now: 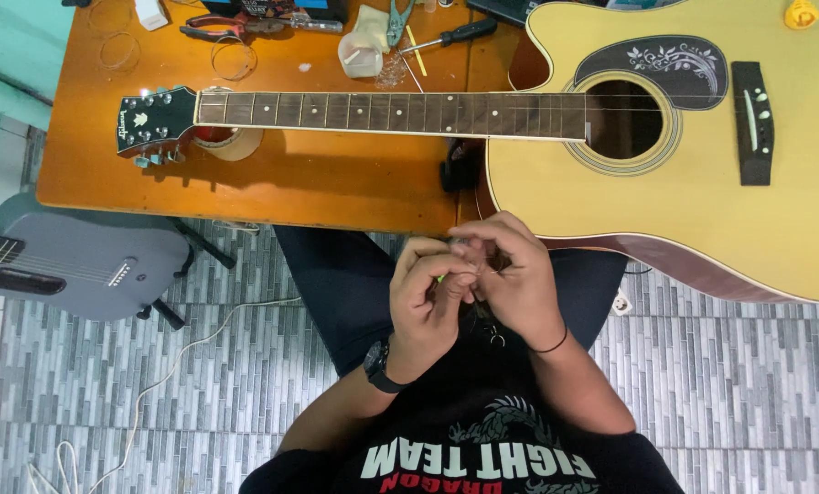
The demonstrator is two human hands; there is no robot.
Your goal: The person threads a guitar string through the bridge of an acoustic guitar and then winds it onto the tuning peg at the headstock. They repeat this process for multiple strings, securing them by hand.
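Note:
My left hand [425, 297] and my right hand [510, 274] are pressed together over my lap, just below the table's front edge. Their fingertips pinch a small thin thing between them, probably a coiled guitar string [469, 265]; most of it is hidden by the fingers. A yellow acoustic guitar [610, 183] lies flat on the orange wooden table [290, 183], its body at the right and its dark headstock [153, 121] at the left. The neck rests on a roll of tape [235, 142].
At the table's far edge lie red-handled pliers [217, 27], a screwdriver [450, 37], grey pliers [398, 18], wire coils [234, 57] and a small clear bag [359, 57]. A grey guitar [71, 261] stands on the tiled floor at the left, beside a white cable [181, 352].

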